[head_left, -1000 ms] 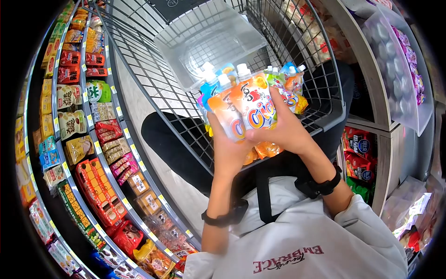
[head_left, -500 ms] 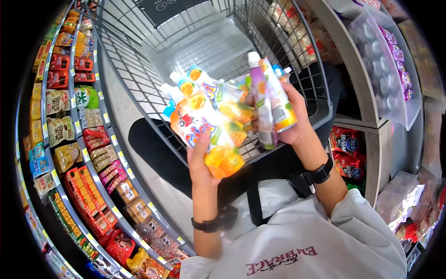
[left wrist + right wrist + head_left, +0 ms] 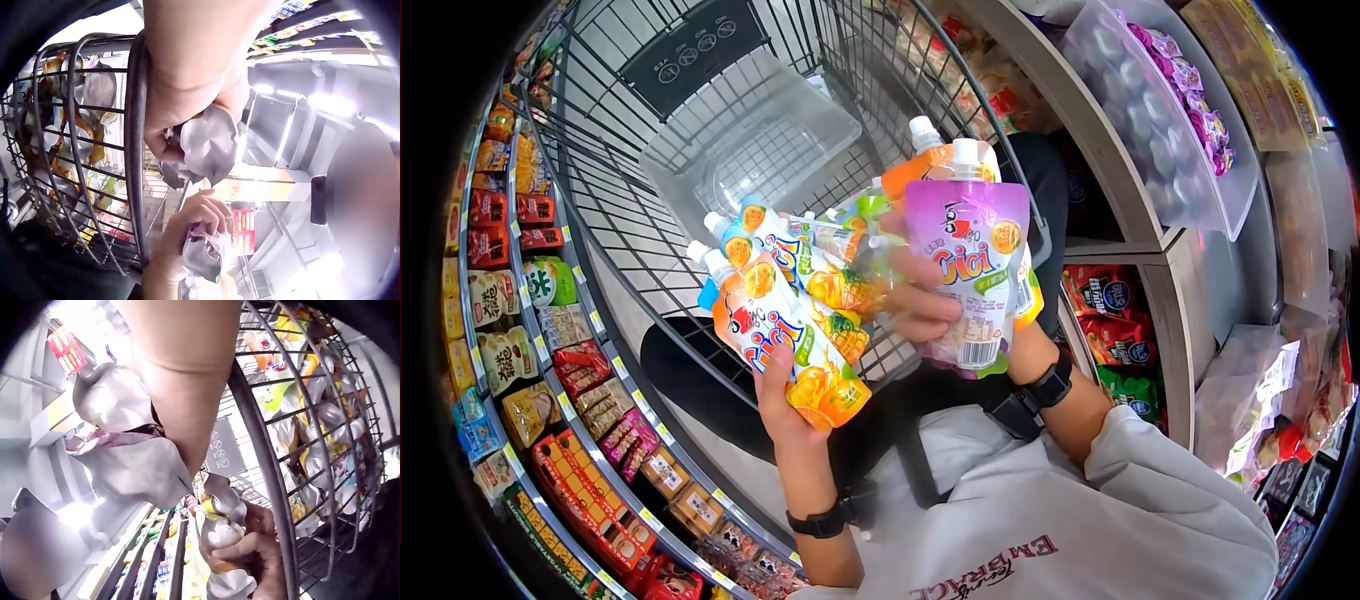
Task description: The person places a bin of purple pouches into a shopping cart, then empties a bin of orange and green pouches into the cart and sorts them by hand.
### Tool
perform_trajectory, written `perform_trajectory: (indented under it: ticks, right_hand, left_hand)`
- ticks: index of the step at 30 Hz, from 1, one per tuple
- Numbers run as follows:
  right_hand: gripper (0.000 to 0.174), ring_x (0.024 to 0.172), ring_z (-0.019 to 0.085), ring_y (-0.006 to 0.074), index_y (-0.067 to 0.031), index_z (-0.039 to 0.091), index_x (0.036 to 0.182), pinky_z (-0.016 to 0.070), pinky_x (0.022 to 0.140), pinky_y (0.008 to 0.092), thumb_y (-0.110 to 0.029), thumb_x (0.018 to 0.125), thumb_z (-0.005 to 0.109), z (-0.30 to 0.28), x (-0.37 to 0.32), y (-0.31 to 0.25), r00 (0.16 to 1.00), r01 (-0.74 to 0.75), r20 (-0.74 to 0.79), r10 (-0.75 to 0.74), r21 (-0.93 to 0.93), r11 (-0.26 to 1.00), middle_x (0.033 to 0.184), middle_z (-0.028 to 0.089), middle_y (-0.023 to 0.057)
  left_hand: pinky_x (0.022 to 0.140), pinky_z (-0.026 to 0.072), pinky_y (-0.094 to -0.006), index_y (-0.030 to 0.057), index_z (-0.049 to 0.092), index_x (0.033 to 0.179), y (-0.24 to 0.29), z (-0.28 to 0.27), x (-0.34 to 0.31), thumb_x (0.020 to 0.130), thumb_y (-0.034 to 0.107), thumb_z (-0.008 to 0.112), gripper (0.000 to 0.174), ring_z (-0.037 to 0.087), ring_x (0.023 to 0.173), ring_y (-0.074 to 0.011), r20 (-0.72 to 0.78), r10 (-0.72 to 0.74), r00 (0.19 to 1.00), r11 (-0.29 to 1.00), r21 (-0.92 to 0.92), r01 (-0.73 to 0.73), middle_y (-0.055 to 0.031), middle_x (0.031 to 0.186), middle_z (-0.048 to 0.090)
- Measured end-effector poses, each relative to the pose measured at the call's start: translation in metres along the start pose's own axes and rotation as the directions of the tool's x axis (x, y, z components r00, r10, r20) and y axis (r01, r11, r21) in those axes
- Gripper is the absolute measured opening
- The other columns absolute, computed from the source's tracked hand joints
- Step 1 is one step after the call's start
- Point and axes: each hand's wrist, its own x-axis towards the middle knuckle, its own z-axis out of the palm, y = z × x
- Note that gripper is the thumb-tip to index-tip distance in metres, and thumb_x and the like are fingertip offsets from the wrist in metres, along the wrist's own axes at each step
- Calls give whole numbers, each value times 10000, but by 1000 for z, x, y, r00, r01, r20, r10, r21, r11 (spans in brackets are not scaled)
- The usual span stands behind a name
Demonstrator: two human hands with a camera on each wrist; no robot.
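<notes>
Several spouted jelly drink pouches are split between my two hands above the near edge of the wire shopping cart [image 3: 640,310]. My left hand [image 3: 790,400] grips a fan of pouches, with an orange-flavoured pouch [image 3: 785,340] in front, its thumb across the printed face. A purple pouch [image 3: 968,270] faces the head camera in my right hand [image 3: 925,305], whose fingers curl round its left side. An orange pouch [image 3: 925,135] shows behind it. From the wrists, silvery pouch bottoms [image 3: 209,147] stick out below the hands.
Through the cart's wires more pouches [image 3: 300,400] show in a heap. A clear plastic flap [image 3: 750,140] stands inside the cart. Snack shelves [image 3: 570,350] run along the left; a wooden shelf unit [image 3: 1175,330] and a clear bin [image 3: 1170,110] stand on the right.
My hands, earlier close together around orange pouches, have moved apart, each holding some. The purple pouch has turned from edge-on to facing the head camera. The head view has shifted too.
</notes>
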Motion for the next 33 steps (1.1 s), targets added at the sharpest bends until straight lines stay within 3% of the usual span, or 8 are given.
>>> perform_trajectory:
  ticks: [2,6,8,13,22,27,33]
  right_hand:
    - [853,628,485,213,9,370,1415,396,604,378,-623,849,454,1,-1,-2,996,-10,85,7,32,999,881,516,114]
    - [828,619,506,201,20,335,1434,421,605,355,-590,885,451,16,-9,-1,998,-54,-19,54,-38,998,843,516,119]
    - [806,613,507,187,20,317,1444,428,607,352,-559,901,454,2,-6,5,982,-75,179,63,62,995,845,517,113]
    - [778,593,501,183,18,309,1445,427,604,349,-517,908,486,5,-6,5,990,-43,134,35,56,998,837,516,108]
    - [680,567,499,176,-28,337,1439,415,579,344,-464,937,481,12,-6,1,993,-64,98,65,-11,998,768,497,91]
    - [652,577,504,175,-29,326,1434,417,576,341,-446,953,467,13,-6,2,988,-69,136,69,-7,998,759,492,79]
    - [631,581,507,187,-31,305,1442,415,568,338,-410,963,466,11,-8,-4,982,-116,147,118,-24,993,762,500,84]
  left_hand:
    - [962,477,-400,15,454,1316,0,0,-1,891,239,631,511,611,1098,-252,5,-2,1000,1000,-8,2,-121,1229,597]
    - [942,492,-400,2,454,1307,-1,0,0,885,250,631,520,621,1076,-257,-31,12,999,1000,6,-12,-132,1221,597]
    - [913,510,-405,3,454,1303,0,-4,-1,876,269,642,537,624,1066,-258,-20,-22,1000,1000,7,22,-133,1208,600]
    - [898,518,-408,4,448,1306,1,-2,-1,867,279,650,556,623,1068,-259,-26,-9,1000,1000,25,10,-134,1210,599]
    - [987,458,-434,-5,421,1344,-1,-6,-1,894,253,603,549,585,1149,-278,-15,5,1000,1000,-3,-5,-147,1270,572]
    - [853,544,-427,-5,439,1325,-3,-10,0,882,308,613,569,634,1052,-278,-66,-15,998,1000,9,16,-145,1228,587]
    - [865,534,-446,-2,439,1326,-3,-12,0,882,318,611,574,623,1071,-280,-52,-27,998,1000,15,28,-145,1235,583]
